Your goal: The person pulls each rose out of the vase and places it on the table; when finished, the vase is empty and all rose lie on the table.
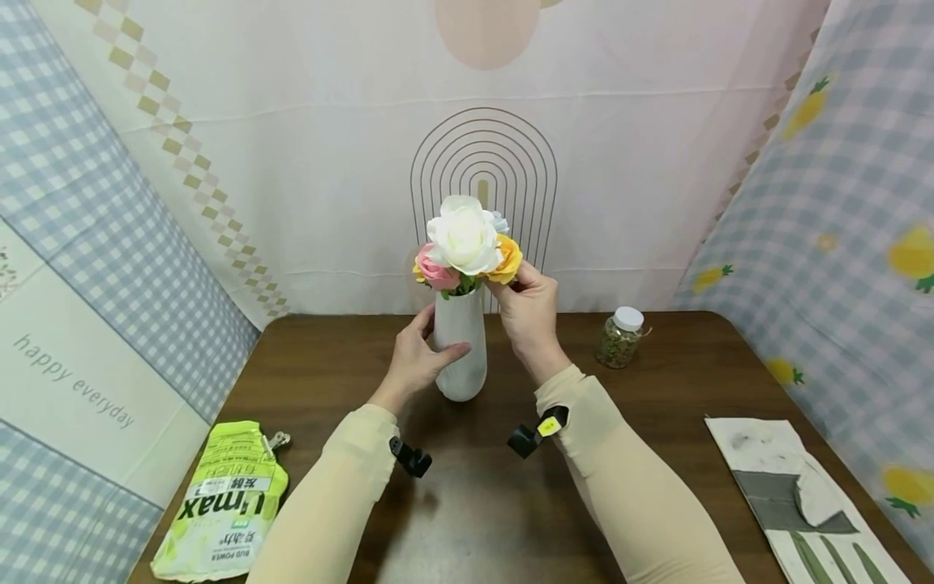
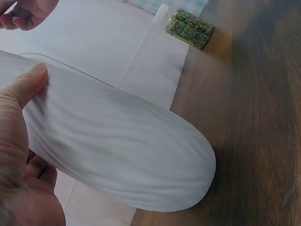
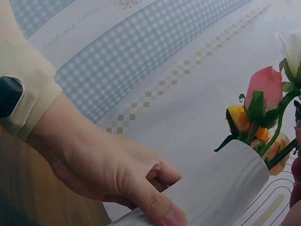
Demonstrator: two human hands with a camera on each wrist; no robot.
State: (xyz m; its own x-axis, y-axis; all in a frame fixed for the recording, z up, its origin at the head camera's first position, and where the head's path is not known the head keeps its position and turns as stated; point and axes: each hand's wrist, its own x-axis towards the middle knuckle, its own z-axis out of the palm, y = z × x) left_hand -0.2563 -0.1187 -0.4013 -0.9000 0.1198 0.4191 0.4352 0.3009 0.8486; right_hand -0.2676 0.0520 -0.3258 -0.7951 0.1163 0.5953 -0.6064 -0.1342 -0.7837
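One vase (image 1: pixel 464 324) between hands (image 1: pixel 414 357) (image 1: pixel 531 312), seemingly upright.

The bag (image 1: pixel 219 507) at the near left corner of the worktop (image 1: pixel 467 535) bears large lettering ending in "max", the characters "发酵" and, below, "BUD POWER". The cloth (image 1: pixel 73 381) beyond the left edge reads "happy everyday". Print on the yellow label (image 1: pixel 549 426) is illegible.

Long cream sleeves (image 1: pixel 642 495), black wrist mounts (image 1: pixel 522 440) (a yellow label (image 1: pixel 549 426) on the right)

The vase (image 1: pixel 464 323) is white, the table (image 1: pixel 332 349) brown.
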